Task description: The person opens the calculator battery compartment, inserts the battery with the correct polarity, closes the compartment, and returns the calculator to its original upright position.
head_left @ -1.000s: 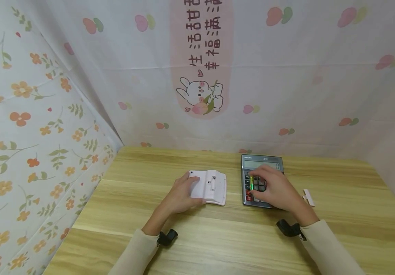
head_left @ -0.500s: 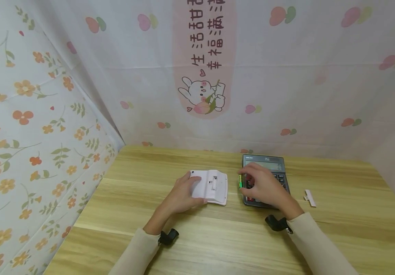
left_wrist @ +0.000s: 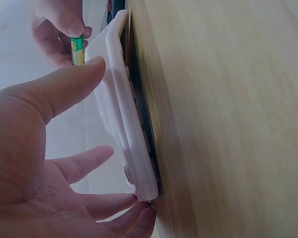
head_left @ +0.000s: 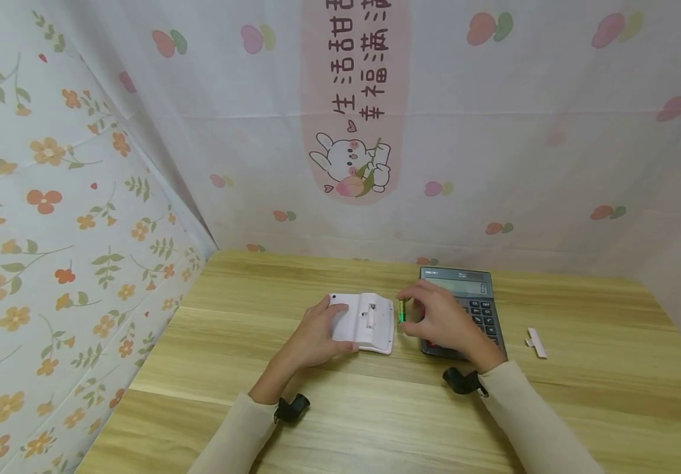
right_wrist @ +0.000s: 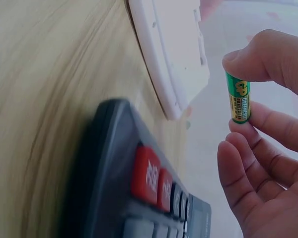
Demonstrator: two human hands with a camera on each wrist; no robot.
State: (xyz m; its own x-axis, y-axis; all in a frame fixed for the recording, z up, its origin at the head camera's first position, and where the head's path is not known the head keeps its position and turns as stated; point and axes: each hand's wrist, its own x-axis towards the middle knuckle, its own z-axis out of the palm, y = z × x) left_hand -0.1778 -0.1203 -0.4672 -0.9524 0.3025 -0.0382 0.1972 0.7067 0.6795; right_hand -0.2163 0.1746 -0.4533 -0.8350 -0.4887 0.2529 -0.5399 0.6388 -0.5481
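Observation:
A white calculator lies face-down on the table, its back upward and the battery compartment uncovered. My left hand grips its left part, thumb on the near edge and fingers toward the far side. In the left wrist view, keys show beneath the casing. My right hand pinches a small green and yellow battery end to end between thumb and finger, just right of the white calculator and above the table. Under that hand sits a larger dark calculator, partly covered, its display reading 0.
On the table, right of the dark calculator, lies a small white battery cover with a tab. A patterned cloth hangs behind the table, and a flowered one hangs at the left.
My right hand has carried the battery leftward from over the dark calculator to beside the white one, uncovering more keys. The left hand keeps its grip on the white calculator.

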